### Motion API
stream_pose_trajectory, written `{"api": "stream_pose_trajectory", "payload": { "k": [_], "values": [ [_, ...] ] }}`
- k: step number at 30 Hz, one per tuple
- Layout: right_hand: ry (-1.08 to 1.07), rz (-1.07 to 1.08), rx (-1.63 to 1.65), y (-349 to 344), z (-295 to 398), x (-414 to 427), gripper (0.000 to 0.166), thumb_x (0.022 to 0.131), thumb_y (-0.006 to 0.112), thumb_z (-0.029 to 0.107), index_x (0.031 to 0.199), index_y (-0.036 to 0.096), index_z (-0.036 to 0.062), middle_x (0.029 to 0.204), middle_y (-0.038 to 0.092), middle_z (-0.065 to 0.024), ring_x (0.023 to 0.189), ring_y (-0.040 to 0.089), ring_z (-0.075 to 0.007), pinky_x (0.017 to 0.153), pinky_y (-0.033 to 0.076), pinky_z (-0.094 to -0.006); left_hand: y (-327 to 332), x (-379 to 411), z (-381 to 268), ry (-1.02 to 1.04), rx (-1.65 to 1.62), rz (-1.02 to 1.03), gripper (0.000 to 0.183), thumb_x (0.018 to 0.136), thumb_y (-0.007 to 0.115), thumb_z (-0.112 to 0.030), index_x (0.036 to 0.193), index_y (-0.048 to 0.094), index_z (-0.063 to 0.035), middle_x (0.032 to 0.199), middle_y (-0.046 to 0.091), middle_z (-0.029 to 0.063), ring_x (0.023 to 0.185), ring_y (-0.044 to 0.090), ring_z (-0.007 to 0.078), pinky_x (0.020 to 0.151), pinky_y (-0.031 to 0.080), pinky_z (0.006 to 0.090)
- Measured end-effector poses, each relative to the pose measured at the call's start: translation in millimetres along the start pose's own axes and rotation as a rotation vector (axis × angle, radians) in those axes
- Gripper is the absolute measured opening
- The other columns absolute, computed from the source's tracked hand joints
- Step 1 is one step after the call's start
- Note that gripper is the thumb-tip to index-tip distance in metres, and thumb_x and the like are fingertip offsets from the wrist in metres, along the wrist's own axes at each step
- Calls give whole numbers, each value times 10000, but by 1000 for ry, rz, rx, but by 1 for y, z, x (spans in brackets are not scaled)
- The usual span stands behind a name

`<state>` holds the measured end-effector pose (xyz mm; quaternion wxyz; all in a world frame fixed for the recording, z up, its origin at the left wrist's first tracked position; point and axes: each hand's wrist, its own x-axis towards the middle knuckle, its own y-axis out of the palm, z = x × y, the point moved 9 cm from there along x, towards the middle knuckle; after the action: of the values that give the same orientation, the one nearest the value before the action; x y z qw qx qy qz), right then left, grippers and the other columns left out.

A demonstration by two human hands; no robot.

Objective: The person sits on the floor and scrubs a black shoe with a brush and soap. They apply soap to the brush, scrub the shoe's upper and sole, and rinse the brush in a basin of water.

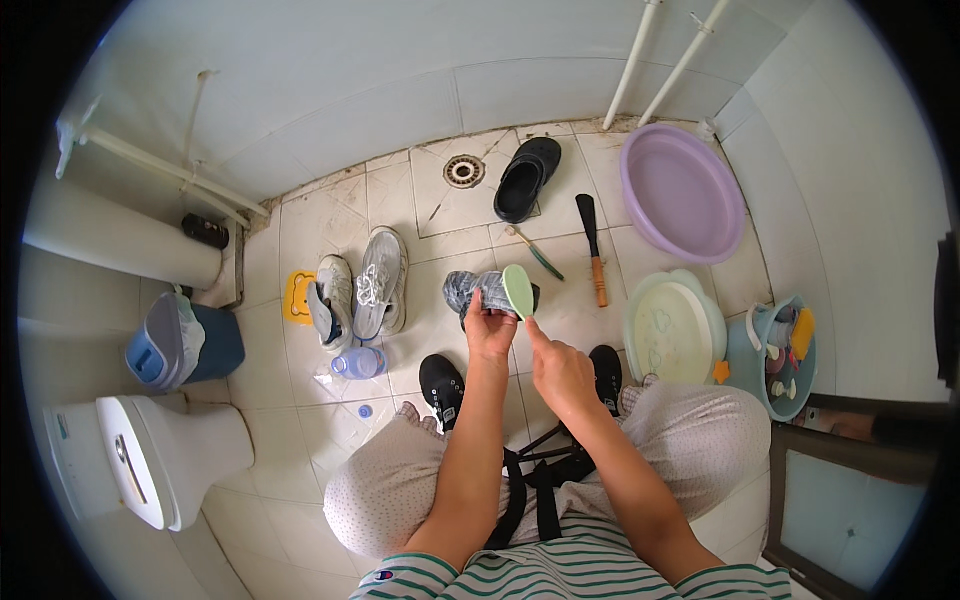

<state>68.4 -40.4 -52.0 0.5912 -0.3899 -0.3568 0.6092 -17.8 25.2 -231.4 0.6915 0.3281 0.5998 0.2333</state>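
My left hand (491, 328) supports a dark shoe (459, 289) whose surface is streaked with greyish-white lather; it resembles the black clog (529, 180) on the tiles beyond. Over the right end of the shoe lies the pale green oval back of a scrubbing brush (517, 291), its bristle side hidden. The brush is gripped in my right hand (562, 371), with the index finger stretched towards its head. A toothbrush (536, 253) with a green handle and a black shoehorn-like tool (592, 251) with a wooden handle lie farther out.
Left are white sneakers (381, 281), a yellow bear-shaped item (298, 298), a plastic bottle (360, 364), its blue cap (365, 411), a bin (214, 341) and a toilet (187, 450). Right are a purple basin (630, 202), a pale green basin (637, 322) and a bucket (742, 349). A floor drain (464, 172) lies ahead.
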Motion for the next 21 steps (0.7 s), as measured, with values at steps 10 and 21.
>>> {"api": "stream_pose_trajectory", "payload": {
  "k": [10,21],
  "values": [
    [-15,6,67,5,13,-3,384,840,525,80,1222,545,119,649,591,-177,573,594,-339,523,470,-421,-21,-6,-15,163,1,-167,433,917,457,-397,1149,516,-36,1134,581,109,1071,541,284,959,413,447],
    [286,-25,597,-6,-47,-32,343,890,509,131,1232,541,137,668,555,-207,502,488,-178,533,422,-308,-6,-9,-38,153,338,265,362,933,469,-282,1193,481,-31,1151,574,103,1069,542,271,990,379,445]
  ]
}}
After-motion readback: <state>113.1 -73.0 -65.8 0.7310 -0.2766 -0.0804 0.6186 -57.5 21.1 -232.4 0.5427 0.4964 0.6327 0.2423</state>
